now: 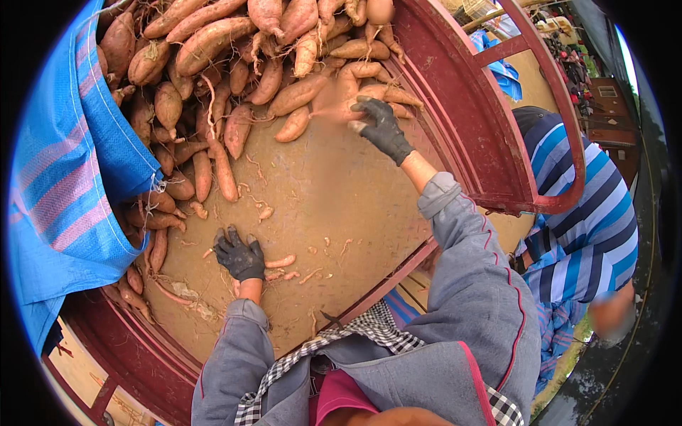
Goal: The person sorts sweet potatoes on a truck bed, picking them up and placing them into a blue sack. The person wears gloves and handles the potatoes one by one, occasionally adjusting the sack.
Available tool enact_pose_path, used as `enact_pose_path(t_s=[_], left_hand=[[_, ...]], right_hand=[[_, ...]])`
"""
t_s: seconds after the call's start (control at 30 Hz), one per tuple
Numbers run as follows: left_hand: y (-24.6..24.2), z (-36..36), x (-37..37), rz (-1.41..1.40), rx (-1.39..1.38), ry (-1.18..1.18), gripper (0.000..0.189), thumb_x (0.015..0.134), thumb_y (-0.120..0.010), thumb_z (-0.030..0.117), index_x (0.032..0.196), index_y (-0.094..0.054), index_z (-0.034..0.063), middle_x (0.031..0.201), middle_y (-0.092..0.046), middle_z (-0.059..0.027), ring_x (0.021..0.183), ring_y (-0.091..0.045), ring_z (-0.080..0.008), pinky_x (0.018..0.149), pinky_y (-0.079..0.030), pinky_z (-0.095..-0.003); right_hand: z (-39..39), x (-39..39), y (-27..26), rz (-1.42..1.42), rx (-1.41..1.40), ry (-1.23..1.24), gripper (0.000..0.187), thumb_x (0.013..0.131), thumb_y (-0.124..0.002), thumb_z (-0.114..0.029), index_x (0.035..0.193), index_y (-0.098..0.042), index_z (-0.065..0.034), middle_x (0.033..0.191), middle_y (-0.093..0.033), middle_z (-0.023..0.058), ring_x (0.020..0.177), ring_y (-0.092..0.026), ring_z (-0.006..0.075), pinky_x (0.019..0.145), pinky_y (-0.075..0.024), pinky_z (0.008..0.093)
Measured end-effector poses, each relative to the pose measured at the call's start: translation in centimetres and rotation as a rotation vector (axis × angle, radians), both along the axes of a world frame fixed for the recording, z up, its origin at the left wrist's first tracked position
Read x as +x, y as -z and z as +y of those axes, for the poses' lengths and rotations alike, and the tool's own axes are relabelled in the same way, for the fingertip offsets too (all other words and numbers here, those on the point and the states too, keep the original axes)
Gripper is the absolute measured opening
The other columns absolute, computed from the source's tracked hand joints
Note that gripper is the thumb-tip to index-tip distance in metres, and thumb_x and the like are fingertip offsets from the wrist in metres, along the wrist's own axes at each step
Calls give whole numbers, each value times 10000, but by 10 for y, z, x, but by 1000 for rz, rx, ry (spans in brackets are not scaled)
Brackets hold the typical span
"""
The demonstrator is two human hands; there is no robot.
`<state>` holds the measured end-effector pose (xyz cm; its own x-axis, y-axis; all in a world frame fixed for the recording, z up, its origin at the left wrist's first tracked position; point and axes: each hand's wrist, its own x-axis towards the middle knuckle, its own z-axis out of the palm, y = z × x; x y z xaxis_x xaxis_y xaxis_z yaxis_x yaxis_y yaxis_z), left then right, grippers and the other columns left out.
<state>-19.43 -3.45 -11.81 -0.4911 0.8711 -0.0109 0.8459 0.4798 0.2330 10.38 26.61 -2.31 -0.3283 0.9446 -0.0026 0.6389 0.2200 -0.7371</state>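
Sweet potatoes [213, 48] with stringy roots lie heaped on the cart's bed [319, 186]. My left hand [240, 255], in a dark glove, rests on the bed with its fingers apart, among small root pieces; nothing shows in its grip, though the palm is hidden. My right hand [381, 125], also gloved, is at the right edge of the heap, its thumb and fingertips beside a blurred sweet potato [341, 109]. Whether the fingers hold it cannot be told. A blue striped woven plastic sheet [58, 175] hangs over the heap's left side.
A red metal side panel [458, 90] with a tubular rail [573, 144] bounds the bed at the right. Beyond it a person in a striped shirt [586, 213] bends over blue striped sheeting. The bed's near metal edge [389, 285] runs in front of my body.
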Motion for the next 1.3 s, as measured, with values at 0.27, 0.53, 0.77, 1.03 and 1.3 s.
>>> enact_pose_path(t_s=[0.27,0.53,0.77,1.03,1.3], left_hand=[[6,9,5,-12,130,103,530,802,-622,284,1265,-508,53,1340,-422,-235,1200,-422,-424,999,-330,-537],[9,0,2,-35,84,37,567,783,-627,279,1286,-501,49,1382,-396,-241,1252,-375,-443,1020,-294,-584],[4,4,4,-54,77,11,517,792,-597,295,1244,-517,55,1371,-392,-212,1270,-349,-422,1021,-298,-566],[7,3,4,-40,105,41,510,788,-594,288,1236,-518,56,1368,-392,-212,1259,-361,-416,1009,-311,-563],[5,-1,5,0,85,10,520,786,-604,292,1244,-519,62,1374,-397,-209,1260,-362,-420,1005,-316,-563]], right_hand=[[159,87,47,-275,-251,266,1044,711,-623,-721,1453,-352,-38,1438,-384,280,1349,-379,386,1118,-305,458],[168,32,40,-781,-293,216,1009,606,-676,-716,1466,-347,-304,1488,-258,280,1379,-257,486,1130,-263,522],[134,26,16,-779,-303,141,921,570,-781,-540,1361,-495,-163,1385,-369,265,1249,-449,441,1029,-424,444],[117,24,44,-800,-145,137,817,593,-737,-526,1336,-523,-260,1477,-277,248,1318,-346,463,1105,-318,515],[70,-18,47,-658,-232,275,741,584,-782,-441,1272,-566,-270,1321,-359,196,1089,-588,383,960,-493,428]])
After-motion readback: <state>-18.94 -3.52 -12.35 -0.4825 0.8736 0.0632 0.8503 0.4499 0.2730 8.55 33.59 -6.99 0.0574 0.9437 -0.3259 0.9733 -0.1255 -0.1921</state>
